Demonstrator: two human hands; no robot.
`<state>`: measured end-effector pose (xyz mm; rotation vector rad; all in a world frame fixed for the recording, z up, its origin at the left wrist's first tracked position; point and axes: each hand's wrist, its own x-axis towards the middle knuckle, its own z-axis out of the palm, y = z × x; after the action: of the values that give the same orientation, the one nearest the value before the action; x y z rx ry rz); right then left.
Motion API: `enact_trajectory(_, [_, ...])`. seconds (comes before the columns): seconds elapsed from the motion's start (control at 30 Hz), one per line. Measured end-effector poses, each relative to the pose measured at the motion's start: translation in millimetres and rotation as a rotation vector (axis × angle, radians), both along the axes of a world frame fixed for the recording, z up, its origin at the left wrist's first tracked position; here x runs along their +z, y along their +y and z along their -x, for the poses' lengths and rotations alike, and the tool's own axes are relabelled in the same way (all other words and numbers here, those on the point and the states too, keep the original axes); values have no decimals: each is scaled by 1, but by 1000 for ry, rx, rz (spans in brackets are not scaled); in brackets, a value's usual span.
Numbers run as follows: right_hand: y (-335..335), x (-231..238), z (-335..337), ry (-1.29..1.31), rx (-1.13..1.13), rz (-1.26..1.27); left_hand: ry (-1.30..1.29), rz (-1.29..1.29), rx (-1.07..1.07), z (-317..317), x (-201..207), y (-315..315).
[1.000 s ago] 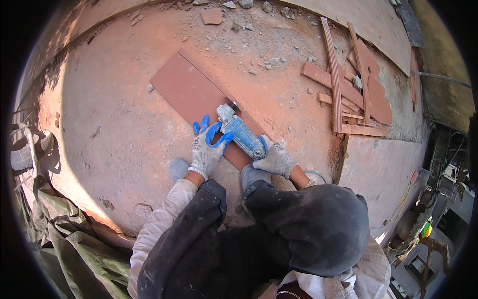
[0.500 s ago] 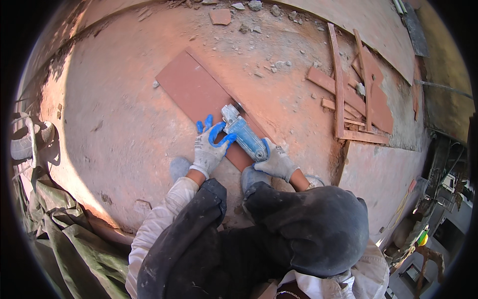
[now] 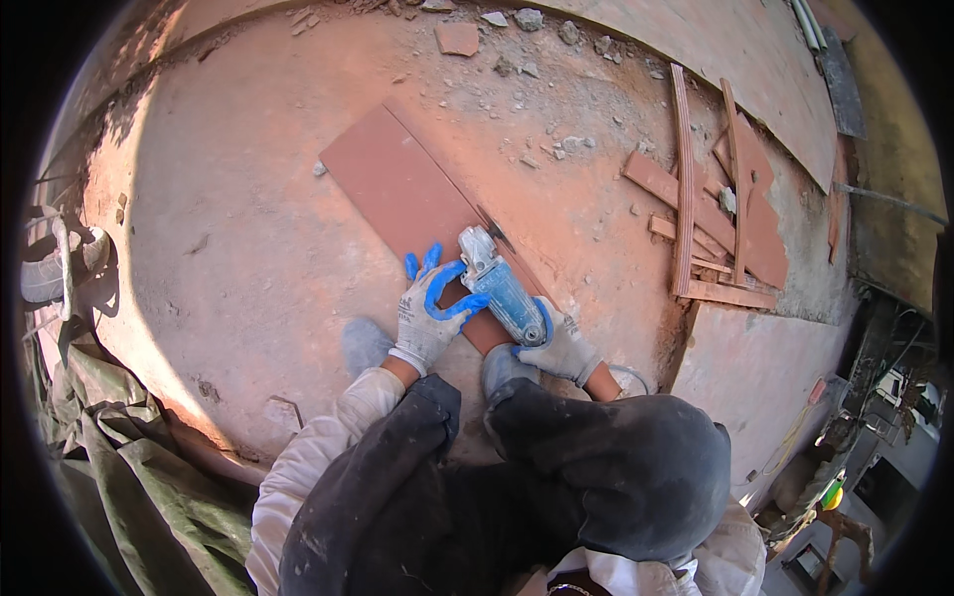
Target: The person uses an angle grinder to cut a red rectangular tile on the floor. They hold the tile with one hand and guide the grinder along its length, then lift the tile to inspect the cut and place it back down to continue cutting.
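Observation:
A blue angle grinder [image 3: 509, 298] with a grey metal head lies over the right side of a long reddish-brown tile [image 3: 397, 179]. My right hand [image 3: 562, 348], in a grey glove with blue coating, is wrapped round the grinder's rear end. The dark disc [image 3: 495, 230] meets the tile at a thin line running parallel to its right edge. In the matching glove, my left hand [image 3: 427, 316] is open beside the grinder, some fingers spread at the tile's left edge. Its thumb and forefinger curve toward the tool's body.
Broken tile pieces and long strips [image 3: 711, 214] lie in a heap at the right. Stones and rubble [image 3: 532, 70] are scattered at the far side. A green tarp [image 3: 149, 467] lies crumpled at the left, near a shoe [image 3: 45, 273]. A cable [image 3: 631, 375] curves behind my right wrist.
The grinder and both hands have shifted slightly toward me along the tile, and more of the line shows beyond the disc. The whole view has also shifted a little.

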<state>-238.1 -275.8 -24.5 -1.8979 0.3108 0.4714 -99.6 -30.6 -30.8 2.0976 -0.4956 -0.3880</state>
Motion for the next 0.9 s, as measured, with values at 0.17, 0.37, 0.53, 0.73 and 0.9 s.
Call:
enact_trajectory(0.17, [3, 15, -14, 11, -42, -94, 2, 139, 45, -5, 12, -5])
enact_trajectory(0.37, [-9, 47, -36, -66, -49, -54, 157, 74, 75, -14, 14, -5])
enact_trajectory(0.53, [-36, 86, -48, -8, -35, -46, -4, -326, -206, -2, 7, -19])
enact_trajectory(0.73, [-90, 88, -57, 105, -36, 49, 72, -687, -471, 0, 5, -24])
enact_trajectory(0.9, [-89, 79, -37, 231, -226, -224, 78, -748, -524, -12, 22, -23])
